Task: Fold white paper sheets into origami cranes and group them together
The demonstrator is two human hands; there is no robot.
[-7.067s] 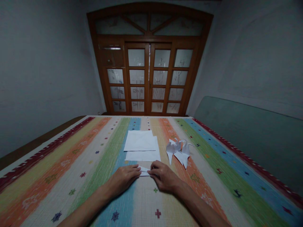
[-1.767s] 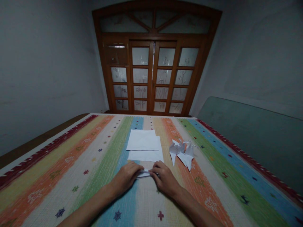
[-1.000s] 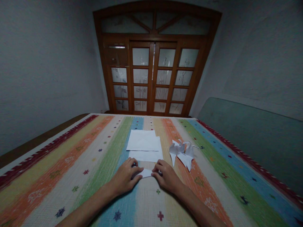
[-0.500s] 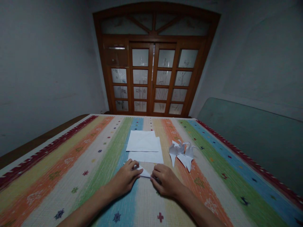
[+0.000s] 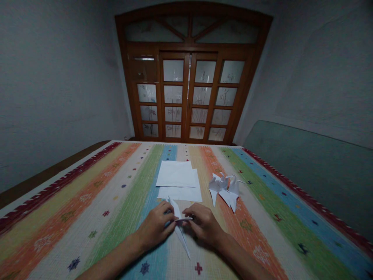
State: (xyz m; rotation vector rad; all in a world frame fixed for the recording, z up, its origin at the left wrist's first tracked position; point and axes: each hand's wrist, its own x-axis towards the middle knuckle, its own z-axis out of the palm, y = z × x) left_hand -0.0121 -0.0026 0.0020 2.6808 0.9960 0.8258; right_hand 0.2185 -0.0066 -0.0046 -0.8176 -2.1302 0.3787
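Note:
A piece of folded white paper [image 5: 181, 234] with long narrow points is between my hands, just above the tablecloth. One point reaches toward me and another leans away, near the sheets. My left hand [image 5: 159, 221] is closed on its left side, fingers curled. From the right, my right hand [image 5: 204, 222] pinches a short flap that sticks out sideways. Both hands hide part of the folds. Beyond them lie white paper sheets [image 5: 176, 174], overlapping. To the right sit several folded paper cranes [image 5: 224, 188], bunched together.
A striped, patterned tablecloth [image 5: 116, 210] covers the table. Behind the table's far edge stands a wooden door [image 5: 189, 97] with glass panes. A pale green panel [image 5: 305, 159] is at the right, and plain walls rise on both sides.
The folded paper has turned, so one long point now faces me and another points away. My right hand has moved slightly and now pinches a flap. The sheets and cranes stay put.

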